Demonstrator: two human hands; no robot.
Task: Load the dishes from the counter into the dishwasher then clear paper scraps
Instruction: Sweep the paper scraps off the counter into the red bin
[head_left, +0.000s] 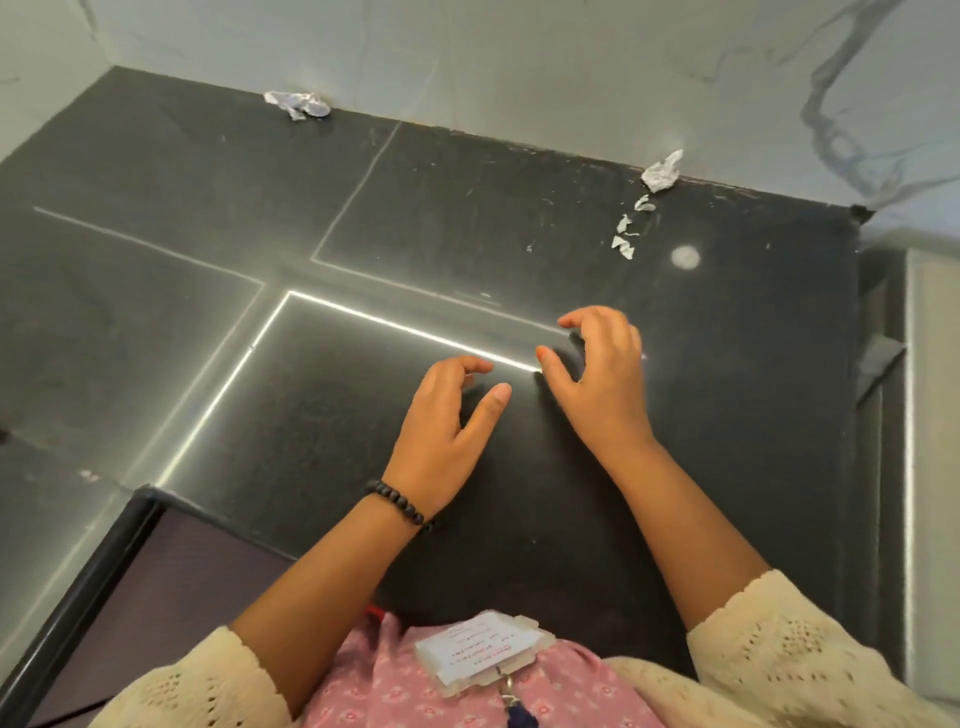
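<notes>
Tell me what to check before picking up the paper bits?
1. Left hand free: ok, its fingers are loosely curled and hold nothing.
2. Right hand free: ok, it holds nothing.
3. Crumpled paper by the left wall in sight: ok.
4. Crumpled paper by the right wall and small torn scraps in sight: ok.
5. Dishes gone from the black counter: ok, none in view.
6. Dishwasher shut: cannot tell.

I note a beaded bracelet (399, 505) on one wrist, cream knit sleeves (795, 660), and a clear-sleeved badge (480, 652) lying against a pink floral garment (395, 691). White veined wall (571, 67) behind.
</notes>
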